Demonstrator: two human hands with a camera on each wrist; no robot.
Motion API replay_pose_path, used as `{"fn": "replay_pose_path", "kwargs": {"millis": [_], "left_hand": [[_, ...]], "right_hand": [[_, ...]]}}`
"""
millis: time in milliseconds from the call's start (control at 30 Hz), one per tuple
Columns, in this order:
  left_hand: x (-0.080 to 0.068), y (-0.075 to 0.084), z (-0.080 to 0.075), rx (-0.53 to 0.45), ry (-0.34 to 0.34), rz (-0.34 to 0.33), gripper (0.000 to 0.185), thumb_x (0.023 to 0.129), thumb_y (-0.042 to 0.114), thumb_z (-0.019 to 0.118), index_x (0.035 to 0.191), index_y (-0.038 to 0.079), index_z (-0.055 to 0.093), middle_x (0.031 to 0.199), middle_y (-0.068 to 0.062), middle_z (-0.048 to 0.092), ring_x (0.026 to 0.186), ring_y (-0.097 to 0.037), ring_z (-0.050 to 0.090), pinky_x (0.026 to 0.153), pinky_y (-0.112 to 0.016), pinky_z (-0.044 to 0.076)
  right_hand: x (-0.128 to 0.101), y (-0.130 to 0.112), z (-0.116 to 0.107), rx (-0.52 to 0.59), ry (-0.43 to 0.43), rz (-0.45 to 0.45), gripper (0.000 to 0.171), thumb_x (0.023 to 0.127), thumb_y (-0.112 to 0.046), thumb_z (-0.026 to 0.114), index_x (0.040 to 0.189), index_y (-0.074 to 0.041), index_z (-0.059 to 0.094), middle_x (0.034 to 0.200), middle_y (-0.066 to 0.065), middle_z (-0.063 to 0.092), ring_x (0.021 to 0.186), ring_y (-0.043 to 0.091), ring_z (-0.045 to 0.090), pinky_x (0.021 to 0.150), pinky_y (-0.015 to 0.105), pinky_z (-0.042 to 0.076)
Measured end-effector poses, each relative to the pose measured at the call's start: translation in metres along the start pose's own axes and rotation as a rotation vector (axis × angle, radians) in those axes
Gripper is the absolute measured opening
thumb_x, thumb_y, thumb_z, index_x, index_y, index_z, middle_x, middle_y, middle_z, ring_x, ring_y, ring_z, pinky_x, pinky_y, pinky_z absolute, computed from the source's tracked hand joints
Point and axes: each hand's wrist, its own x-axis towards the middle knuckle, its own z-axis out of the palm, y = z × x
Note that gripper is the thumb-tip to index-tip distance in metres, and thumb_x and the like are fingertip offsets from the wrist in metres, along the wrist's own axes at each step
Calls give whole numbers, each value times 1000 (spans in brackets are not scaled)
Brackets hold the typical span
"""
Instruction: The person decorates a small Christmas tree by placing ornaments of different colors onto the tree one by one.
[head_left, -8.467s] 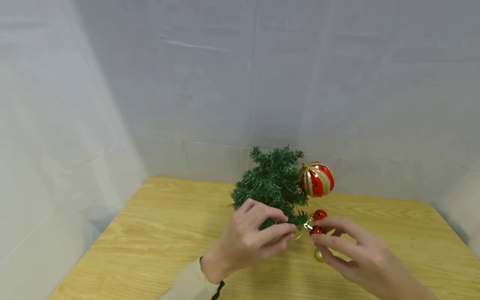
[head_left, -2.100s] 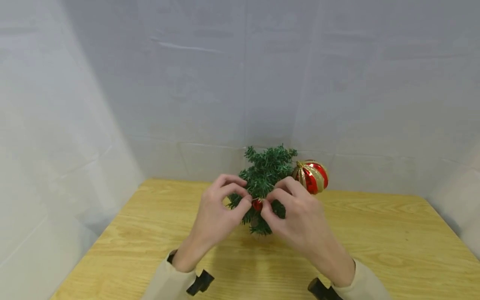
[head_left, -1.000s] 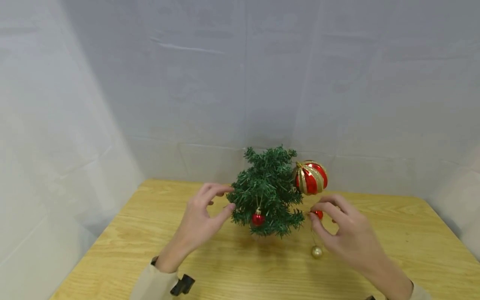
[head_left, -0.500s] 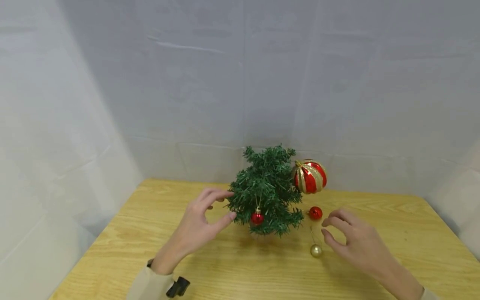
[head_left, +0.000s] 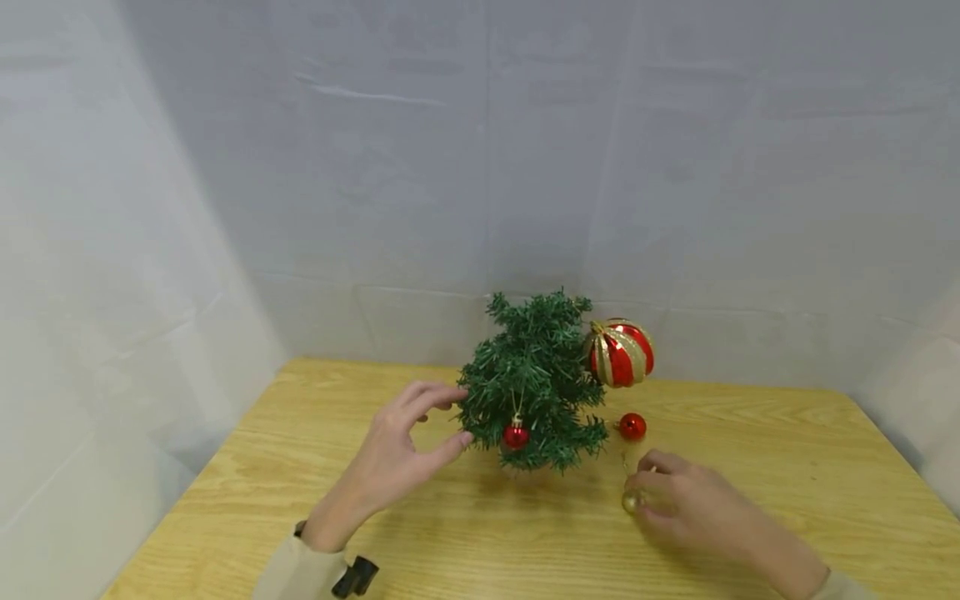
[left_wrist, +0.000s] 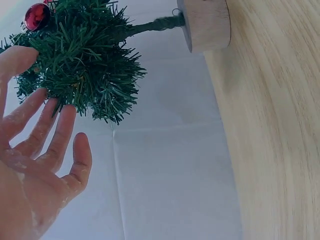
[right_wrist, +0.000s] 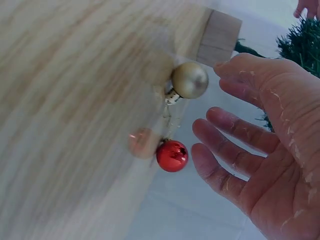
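Observation:
A small green Christmas tree stands on the table with a red bauble hanging at its front on a gold loop. My left hand is at the tree's left side, fingers extended, fingertips right at the needles; in the left wrist view the fingers lie spread beside the branches. Over the table to the right, my right hand reaches around a gold bauble, partly hidden by its fingers in the head view. The right wrist view shows that hand with relaxed fingers and a gap before the gold bauble.
Another red bauble lies on the table behind the gold one. A big red-and-gold striped ball hangs at the tree's right. The tree has a round wooden base. A pale sheet stands behind the wooden table.
Both hands were at the tree's red bauble; it now hangs there alone. My right hand briefly pinched the other red bauble, let go and moved down to the gold one. The left stays beside the tree.

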Motion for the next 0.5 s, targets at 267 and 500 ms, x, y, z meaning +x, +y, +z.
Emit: {"fn": "replay_pose_path", "kwargs": {"millis": [267, 500], "left_hand": [[1, -6, 2, -8, 17, 63, 44, 86, 20, 81, 128, 18, 69, 124, 7, 67, 107, -12, 63, 89, -34, 53], [8, -17, -1, -69, -14, 159, 41, 86, 20, 82, 125, 19, 70, 121, 5, 67, 104, -13, 64, 88, -33, 54]], "right_hand": [[-1, -3, 4, -12, -91, 64, 17, 84, -11, 78, 98, -21, 77, 95, -6, 66, 76, -2, 58, 60, 18, 51], [-3, -19, 8, 6, -124, 180, 18, 84, -7, 77, 98, -19, 77, 93, -7, 64, 73, -6, 55, 59, 16, 50]]}}
